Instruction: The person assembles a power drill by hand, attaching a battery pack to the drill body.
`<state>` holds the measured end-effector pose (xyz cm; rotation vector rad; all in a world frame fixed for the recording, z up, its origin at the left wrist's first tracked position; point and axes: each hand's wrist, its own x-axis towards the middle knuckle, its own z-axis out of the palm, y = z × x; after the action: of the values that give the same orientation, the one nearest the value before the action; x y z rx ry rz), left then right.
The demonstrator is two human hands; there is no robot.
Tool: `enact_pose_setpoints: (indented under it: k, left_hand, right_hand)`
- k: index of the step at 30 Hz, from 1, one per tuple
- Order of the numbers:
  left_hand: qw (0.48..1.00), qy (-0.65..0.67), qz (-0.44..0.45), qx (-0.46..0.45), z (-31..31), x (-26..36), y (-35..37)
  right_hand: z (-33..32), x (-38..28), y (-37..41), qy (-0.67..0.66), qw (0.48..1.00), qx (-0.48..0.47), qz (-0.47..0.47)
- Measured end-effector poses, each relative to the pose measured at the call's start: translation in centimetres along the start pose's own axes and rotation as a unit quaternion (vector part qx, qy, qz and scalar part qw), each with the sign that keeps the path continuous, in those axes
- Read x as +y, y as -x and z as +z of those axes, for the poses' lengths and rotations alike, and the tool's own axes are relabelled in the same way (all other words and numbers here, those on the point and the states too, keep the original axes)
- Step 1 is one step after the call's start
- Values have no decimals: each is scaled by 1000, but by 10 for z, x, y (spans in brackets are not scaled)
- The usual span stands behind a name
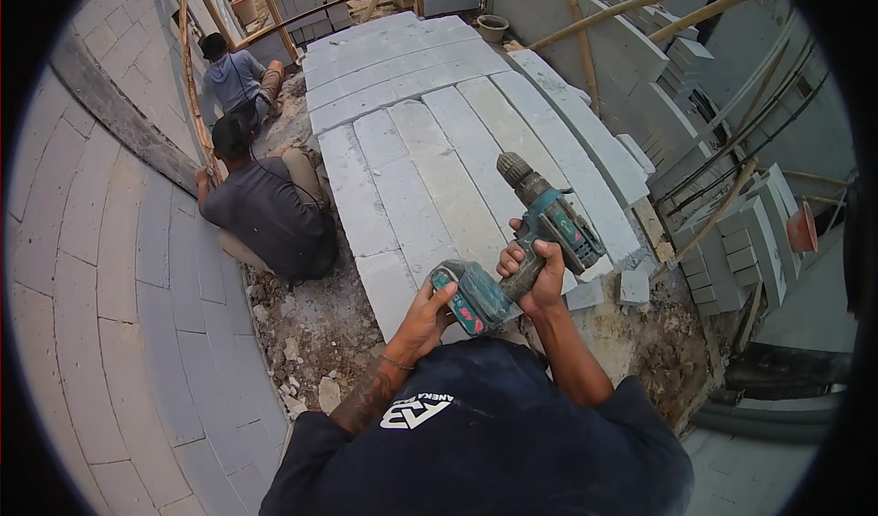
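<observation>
A teal and black cordless drill [560, 228] is held up in front of my chest, its dusty black chuck [515, 168] angled up and to the left. My right hand [541, 274] wraps around the handle. At the handle's foot, my left hand [423, 319] grips the teal battery pack [471, 298], thumb lying across its side. No bit shows in the chuck. Beneath the drill spreads a platform of pale blocks [402, 182], laid in long rows.
Two people, one in a dark shirt [274, 214] and one in a grey top [240, 81], crouch by the block wall [128, 306] on the left. Rubble [306, 351] covers the ground beside the platform. Stacked blocks [741, 246], bamboo poles [654, 8] and a red bucket [801, 230] are at right.
</observation>
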<state>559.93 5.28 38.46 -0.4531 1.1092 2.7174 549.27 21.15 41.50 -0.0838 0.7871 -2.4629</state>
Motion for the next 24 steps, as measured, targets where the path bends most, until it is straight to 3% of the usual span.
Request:
enact_pose_setpoints:
  k: [3,6,8,13,19,21,23,24]
  left_hand:
    - [999,-19,28,-39,5,7,4]
    - [996,-28,47,-66,12,12,4]
    - [987,-103,116,-46,19,9,0]
    - [983,-100,129,-85,21,7,-14]
    - [970,-150,164,-101,8,1,-18]
    - [966,-150,185,-101,-5,-7,-27]
    - [983,-123,138,-16,-16,-9,-26]
    - [982,-126,139,-21,-28,-11,-25]
  right_hand:
    - [-8,-8,-9,-53,999,7,7]
    - [-20,-10,-15,-221,973,-13,62]
    - [-24,-6,-16,-270,960,-11,75]
    - [-28,3,-14,-398,910,-26,111]
    - [-27,3,-18,-382,919,-48,78]
    - [-26,2,-19,-259,962,-60,59]
    - [-21,0,-26,-220,975,-31,23]
    - [-21,0,-33,-73,996,15,-52]
